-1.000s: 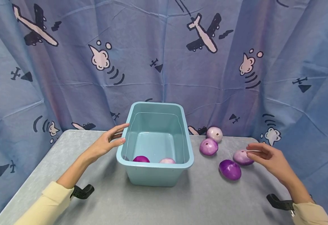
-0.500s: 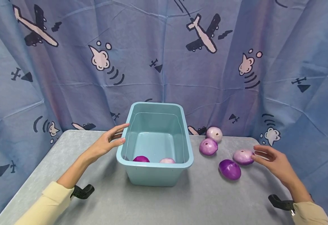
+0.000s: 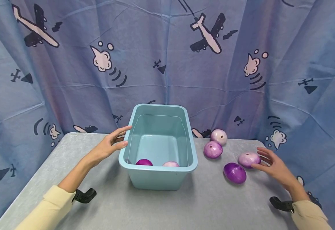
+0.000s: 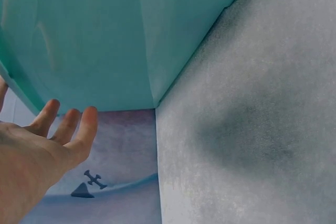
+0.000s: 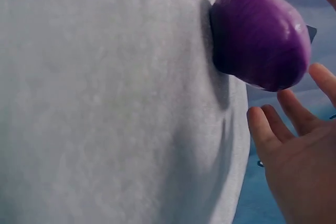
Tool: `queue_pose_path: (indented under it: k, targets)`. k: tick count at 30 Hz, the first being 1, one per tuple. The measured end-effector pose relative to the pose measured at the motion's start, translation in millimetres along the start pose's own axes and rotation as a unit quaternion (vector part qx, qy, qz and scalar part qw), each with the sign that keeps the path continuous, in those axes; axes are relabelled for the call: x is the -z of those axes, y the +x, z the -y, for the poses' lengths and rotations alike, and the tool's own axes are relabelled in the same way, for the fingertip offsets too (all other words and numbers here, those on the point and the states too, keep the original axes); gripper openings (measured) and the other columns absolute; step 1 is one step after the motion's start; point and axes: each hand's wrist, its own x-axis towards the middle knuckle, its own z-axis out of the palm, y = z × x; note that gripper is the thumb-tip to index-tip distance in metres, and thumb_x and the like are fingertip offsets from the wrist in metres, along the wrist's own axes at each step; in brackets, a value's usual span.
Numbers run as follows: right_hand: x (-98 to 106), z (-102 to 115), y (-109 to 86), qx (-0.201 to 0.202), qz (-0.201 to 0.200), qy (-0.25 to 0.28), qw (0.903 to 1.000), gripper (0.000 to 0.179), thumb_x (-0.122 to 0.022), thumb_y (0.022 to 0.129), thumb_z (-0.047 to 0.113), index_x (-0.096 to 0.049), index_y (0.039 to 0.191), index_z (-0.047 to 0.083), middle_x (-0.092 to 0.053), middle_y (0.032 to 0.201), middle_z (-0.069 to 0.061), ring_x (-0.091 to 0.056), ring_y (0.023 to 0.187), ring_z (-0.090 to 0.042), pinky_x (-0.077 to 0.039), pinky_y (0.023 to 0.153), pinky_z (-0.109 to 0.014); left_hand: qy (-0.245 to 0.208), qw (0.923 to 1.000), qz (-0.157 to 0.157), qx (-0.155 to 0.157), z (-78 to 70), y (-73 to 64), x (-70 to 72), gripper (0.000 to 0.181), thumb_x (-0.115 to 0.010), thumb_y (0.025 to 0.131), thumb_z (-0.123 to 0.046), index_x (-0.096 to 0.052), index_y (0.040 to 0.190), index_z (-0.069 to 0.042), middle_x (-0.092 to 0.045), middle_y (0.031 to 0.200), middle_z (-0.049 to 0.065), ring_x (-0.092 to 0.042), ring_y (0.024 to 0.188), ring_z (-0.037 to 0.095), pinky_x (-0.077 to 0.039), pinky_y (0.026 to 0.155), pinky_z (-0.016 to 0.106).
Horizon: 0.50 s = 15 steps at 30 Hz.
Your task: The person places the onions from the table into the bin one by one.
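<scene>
A light-blue plastic bin (image 3: 163, 177) stands mid-table, with a magenta onion (image 3: 144, 162) and a pale onion (image 3: 171, 164) near its front wall. My left hand (image 3: 108, 147) is at the bin's left rim, fingers extended and relaxed; whether they touch it is unclear. On the right, my right hand (image 3: 276, 166) has its fingers spread beside a pale purple onion (image 3: 246, 159), the thumb in front and the other fingers behind. In the right wrist view, a purple onion (image 5: 262, 35) appears just beyond the fingertips, with no grip around it.
A deep purple onion (image 3: 234, 172) lies left of and nearer than the pale purple one. Two more, a light purple onion (image 3: 213, 149) and a whitish onion (image 3: 219, 137), sit by the table's back edge. A patterned blue curtain (image 3: 167, 64) surrounds the grey table (image 3: 213, 207).
My right hand first drew slightly to the right, then came back left toward the pale purple onion, its thumb now wider apart. The left hand and the bin have stayed in place.
</scene>
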Motion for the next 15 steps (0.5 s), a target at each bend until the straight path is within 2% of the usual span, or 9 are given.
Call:
queue_pose_path:
  k: [2, 3, 6, 8, 10, 13, 15]
  targets:
    - [-2, -1, 1.7, -0.006, 0.005, 0.004, 1.0, 0.086, -0.073, 0.097, 0.025, -0.019, 0.157, -0.005, -0.025, 0.154, -0.038, -0.031, 0.134, -0.061, -0.038, 0.102, -0.064, -0.001, 1.0, 0.0, 0.002, 0.2, 0.1, 0.0, 0.061, -0.063, 0.102, -0.022, -0.038, 0.158, -0.021, -0.037, 0.156, 0.017, -0.038, 0.14, 0.04, -0.035, 0.108, 0.06]
    - [-2, -1, 2.5, -0.009, 0.005, 0.005, 0.9999, 0.086, -0.073, 0.097, 0.026, -0.019, 0.157, -0.005, -0.025, 0.154, -0.038, -0.031, 0.134, -0.061, -0.034, 0.101, -0.069, -0.002, 1.0, 0.0, 0.003, 0.2, 0.2, 0.1, 0.061, -0.063, 0.102, -0.022, -0.038, 0.158, -0.021, -0.037, 0.156, 0.017, -0.038, 0.14, 0.04, -0.035, 0.108, 0.06]
    - [-5, -5, 4.9, -0.016, 0.005, 0.005, 0.9998, 0.084, -0.073, 0.097, 0.026, -0.021, 0.156, -0.006, -0.025, 0.153, -0.039, -0.033, 0.132, -0.062, -0.037, 0.099, -0.069, -0.004, 1.0, 0.0, 0.009, -0.7, 0.1, 0.1, 0.061, -0.063, 0.102, -0.022, -0.038, 0.158, -0.023, -0.038, 0.156, 0.015, -0.038, 0.14, 0.038, -0.035, 0.108, 0.06]
    - [-6, -7, 6.6, -0.018, 0.004, -0.001, 0.9998, 0.082, -0.073, 0.097, 0.026, -0.024, 0.155, -0.006, -0.029, 0.152, -0.038, -0.038, 0.13, -0.059, -0.047, 0.097, -0.056, -0.003, 1.0, 0.001, 0.009, -1.5, -0.3, 0.1, 0.061, -0.063, 0.102, -0.023, -0.038, 0.158, -0.023, -0.037, 0.156, 0.015, -0.037, 0.141, 0.039, -0.035, 0.108, 0.06]
    - [-8, -10, 8.2, -0.013, 0.002, -0.007, 0.9999, 0.079, -0.073, 0.097, 0.025, -0.028, 0.154, -0.007, -0.033, 0.15, -0.037, -0.042, 0.128, -0.055, -0.053, 0.091, -0.039, -0.003, 1.0, 0.001, 0.009, -2.3, -0.6, -0.1, 0.061, -0.063, 0.102, -0.023, -0.038, 0.158, -0.023, -0.037, 0.156, 0.016, -0.037, 0.141, 0.039, -0.035, 0.108, 0.06]
    - [-9, -12, 10.7, -0.007, -0.001, -0.017, 0.9998, 0.075, -0.073, 0.097, 0.024, -0.033, 0.152, -0.008, -0.039, 0.147, -0.034, -0.046, 0.125, -0.049, -0.047, 0.079, -0.017, -0.004, 1.0, 0.002, 0.007, -2.3, -0.8, 0.0, 0.061, -0.063, 0.102, -0.023, -0.038, 0.158, -0.023, -0.038, 0.156, 0.016, -0.038, 0.141, 0.038, -0.035, 0.108, 0.06]
    - [-10, -13, 12.1, -0.008, -0.002, -0.018, 0.9998, 0.074, -0.073, 0.097, 0.024, -0.035, 0.151, -0.008, -0.04, 0.146, -0.034, -0.046, 0.126, -0.049, -0.045, 0.078, -0.013, -0.006, 1.0, 0.003, 0.007, -2.1, -0.9, 0.0, 0.061, -0.063, 0.102, -0.023, -0.038, 0.158, -0.023, -0.038, 0.155, 0.015, -0.039, 0.14, 0.037, -0.035, 0.108, 0.059]
